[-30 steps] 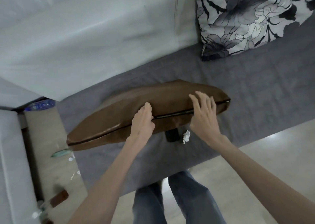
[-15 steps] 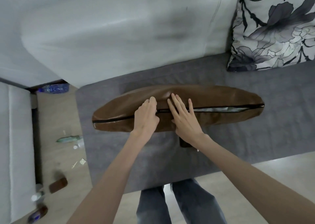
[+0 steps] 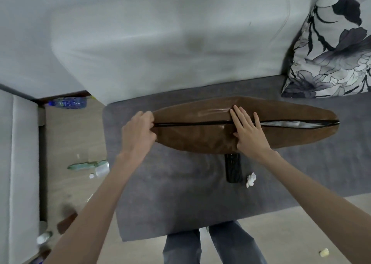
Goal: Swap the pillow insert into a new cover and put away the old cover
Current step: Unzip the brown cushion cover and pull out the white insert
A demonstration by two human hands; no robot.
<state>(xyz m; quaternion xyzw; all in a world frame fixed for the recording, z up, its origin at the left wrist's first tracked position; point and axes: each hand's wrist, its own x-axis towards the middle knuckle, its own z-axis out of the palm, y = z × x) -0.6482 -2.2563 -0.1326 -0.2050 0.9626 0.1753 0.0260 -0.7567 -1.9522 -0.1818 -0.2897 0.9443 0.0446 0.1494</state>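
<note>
A brown leather-look pillow point(image 3: 200, 137) stands on its edge on the grey sofa seat point(image 3: 180, 193), zipper seam facing up. The zipper is parted on the right, where the white insert point(image 3: 291, 124) shows through. My left hand point(image 3: 138, 133) pinches the cover's left end at the zipper. My right hand point(image 3: 247, 131) lies flat with spread fingers across the seam near the middle, pressing the pillow down.
A floral black-and-white pillow point(image 3: 333, 48) leans on the white backrest point(image 3: 160, 42) at the right. A black remote point(image 3: 232, 169) and a crumpled white scrap point(image 3: 251, 180) lie on the seat below the pillow. Bottles and litter are scattered on the floor point(image 3: 76, 143) at left.
My left hand slid left along the zipper seam to the cover's left end. My right hand moved from the right end to the middle, and the zipper's right part now gapes.
</note>
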